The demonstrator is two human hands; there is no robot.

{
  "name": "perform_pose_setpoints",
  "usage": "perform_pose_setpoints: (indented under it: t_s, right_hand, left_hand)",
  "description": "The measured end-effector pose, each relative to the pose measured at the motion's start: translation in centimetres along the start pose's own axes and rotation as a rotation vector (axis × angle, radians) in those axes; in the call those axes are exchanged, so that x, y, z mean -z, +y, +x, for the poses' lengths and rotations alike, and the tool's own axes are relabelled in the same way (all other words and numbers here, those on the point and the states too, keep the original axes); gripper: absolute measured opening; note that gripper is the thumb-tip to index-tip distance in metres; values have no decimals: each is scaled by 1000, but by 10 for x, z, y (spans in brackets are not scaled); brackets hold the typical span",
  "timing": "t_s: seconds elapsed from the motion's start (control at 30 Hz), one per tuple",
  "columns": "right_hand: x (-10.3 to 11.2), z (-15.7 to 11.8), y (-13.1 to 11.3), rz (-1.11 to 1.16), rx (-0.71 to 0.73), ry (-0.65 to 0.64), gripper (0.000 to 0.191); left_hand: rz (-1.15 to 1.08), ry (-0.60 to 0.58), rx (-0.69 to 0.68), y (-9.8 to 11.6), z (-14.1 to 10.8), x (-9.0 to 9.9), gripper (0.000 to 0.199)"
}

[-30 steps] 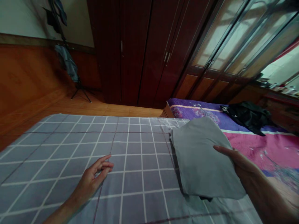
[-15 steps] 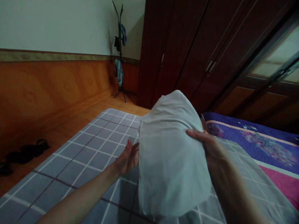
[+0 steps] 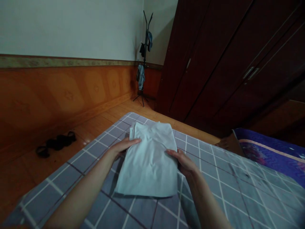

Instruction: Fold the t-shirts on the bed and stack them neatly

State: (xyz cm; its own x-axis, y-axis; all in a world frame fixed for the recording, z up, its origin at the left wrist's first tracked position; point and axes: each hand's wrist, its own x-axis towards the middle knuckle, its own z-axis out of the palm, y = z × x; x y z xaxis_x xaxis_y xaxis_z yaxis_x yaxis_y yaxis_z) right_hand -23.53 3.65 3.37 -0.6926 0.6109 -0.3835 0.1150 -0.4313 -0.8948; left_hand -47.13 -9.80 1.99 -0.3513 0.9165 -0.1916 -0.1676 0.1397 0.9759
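A folded pale cloth point(image 3: 151, 165), layered at its far left corner, is low over the grey checked bed sheet point(image 3: 209, 178). My left hand point(image 3: 122, 147) grips its left edge, thumb on top and fingers underneath. On the opposite side, my right hand point(image 3: 182, 160) pinches the right edge the same way, with the thumb lying on the upper face. Small creases run across the middle of the cloth. The fingers beneath it are mostly hidden, and I cannot tell whether its near edge touches the sheet.
A coat stand point(image 3: 144, 57) with hanging clothes stands in the corner beside a dark red wardrobe point(image 3: 202, 63). Black sandals or similar items point(image 3: 57, 143) lie on the tiled floor at left. A purple patterned blanket point(image 3: 269, 149) is at right.
The cloth has gone from raised and tilted to lower and flatter over the bed. My left hand has closed on its left edge. The view has turned left.
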Motion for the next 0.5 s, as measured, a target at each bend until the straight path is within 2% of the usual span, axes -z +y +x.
perform_pose_setpoints:
  t_s: [0.13, 0.23, 0.33, 0.4, 0.43, 0.5]
  right_hand:
    - [28, 6, 22, 39, -30, -78, 31]
    - [50, 4, 24, 130, -33, -101, 36]
    - [69, 4, 22, 50, -94, -146, 37]
    - [76, 6, 21, -30, -115, -206, 40]
    - [78, 7, 21, -53, -110, -223, 41]
    - [79, 10, 20, -71, -100, -247, 42]
  left_hand:
    - [-18, -14, 29, -13, 11, -12, 65]
    - [-78, -84, 10, -11, 10, -18, 63]
    - [16, -107, -7, -15, 14, -19, 61]
    - [146, -54, -64, -21, 19, -18, 58]
    - [220, 16, -116, -25, 23, -18, 57]
    - [395, 237, -236, -31, 29, -17, 56]
